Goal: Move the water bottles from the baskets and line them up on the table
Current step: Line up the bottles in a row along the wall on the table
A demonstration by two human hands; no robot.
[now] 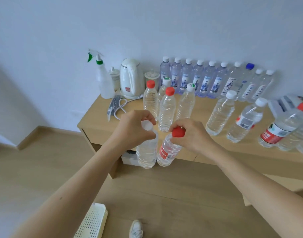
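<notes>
Bottles hang 1 per grip, held at the cap. Left grip (pixel 135 129) closes round the top of the white-capped bottle (pixel 146 152), clear and ribbed. Right grip (pixel 193 134) pinches the top of the red-capped bottle (pixel 167 152), which has a red label. Both hang side by side just off the table (pixel 95 117) near edge, bases below its wooden top. Bare top shows right of the cluster of 4 bottles (pixel 167 109) behind the grips. Perforated cream basket (pixel 94 222) sits on the floor.
</notes>
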